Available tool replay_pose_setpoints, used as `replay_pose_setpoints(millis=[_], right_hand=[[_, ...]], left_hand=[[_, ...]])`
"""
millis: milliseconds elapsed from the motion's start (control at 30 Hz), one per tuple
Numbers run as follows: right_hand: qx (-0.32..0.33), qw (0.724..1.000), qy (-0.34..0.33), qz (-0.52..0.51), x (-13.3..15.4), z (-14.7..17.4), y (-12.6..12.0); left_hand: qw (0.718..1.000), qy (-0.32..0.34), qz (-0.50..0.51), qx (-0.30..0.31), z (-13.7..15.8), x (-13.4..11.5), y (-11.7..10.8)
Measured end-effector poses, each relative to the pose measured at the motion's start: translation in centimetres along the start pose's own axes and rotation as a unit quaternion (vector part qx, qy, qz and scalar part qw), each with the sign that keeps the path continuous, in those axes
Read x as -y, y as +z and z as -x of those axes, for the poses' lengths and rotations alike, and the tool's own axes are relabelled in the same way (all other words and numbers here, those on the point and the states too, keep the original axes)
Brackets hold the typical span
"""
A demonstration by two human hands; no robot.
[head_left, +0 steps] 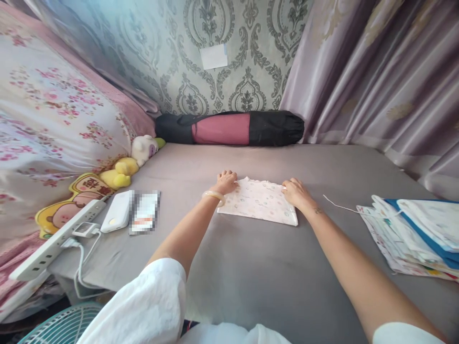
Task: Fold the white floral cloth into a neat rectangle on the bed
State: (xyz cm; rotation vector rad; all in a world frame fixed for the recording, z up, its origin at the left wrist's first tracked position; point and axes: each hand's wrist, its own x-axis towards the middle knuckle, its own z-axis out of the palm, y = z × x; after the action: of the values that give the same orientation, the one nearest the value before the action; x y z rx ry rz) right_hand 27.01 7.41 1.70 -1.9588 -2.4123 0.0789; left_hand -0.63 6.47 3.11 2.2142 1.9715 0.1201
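Note:
A pale pink cloth (260, 203) with a small print lies on the grey bed or table cover, folded into a flat rectangle. At its far left corner is my left hand (226, 182), fingers bent and closed on the edge, a pale bangle (214, 195) round the wrist. My right hand (294, 192) pinches the far right corner between thumb and fingers. The cloth's far edge looks slightly wavy between the two hands, while its near edge is straight.
A stack of folded cloths (390, 239) lies at the right, with a white cord (339, 205) trailing from it. At left are a power strip (59, 239), a white power bank (117, 210), a blurred packet (145, 212) and plush toys (124, 172). A black-and-pink rolled bag (220, 129) lies along the wall.

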Motion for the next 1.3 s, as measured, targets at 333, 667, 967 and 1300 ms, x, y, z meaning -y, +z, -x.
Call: replay_pose_setpoints(millis=[333, 667, 967, 1300], right_hand=[[0.0, 1.0, -0.012, -0.017, 0.6, 1.2, -0.8], [-0.015, 0.988, -0.056, -0.143, -1.6, 2.7, -4.5], [0.038, 0.934, -0.128, -0.33, -3.9, 2.0, -7.3], [-0.238, 0.949, -0.11, -0.174, -1.4, 3.3, -9.8]], left_hand=[[0.999, 0.035, 0.008, -0.034, 0.7, 0.1, 1.1], [0.996, 0.074, 0.029, -0.028, 1.7, 0.9, -3.2], [0.962, 0.168, 0.208, 0.057, 2.9, 2.2, -8.0], [0.954, 0.133, 0.103, -0.249, 2.9, 0.6, -9.6]])
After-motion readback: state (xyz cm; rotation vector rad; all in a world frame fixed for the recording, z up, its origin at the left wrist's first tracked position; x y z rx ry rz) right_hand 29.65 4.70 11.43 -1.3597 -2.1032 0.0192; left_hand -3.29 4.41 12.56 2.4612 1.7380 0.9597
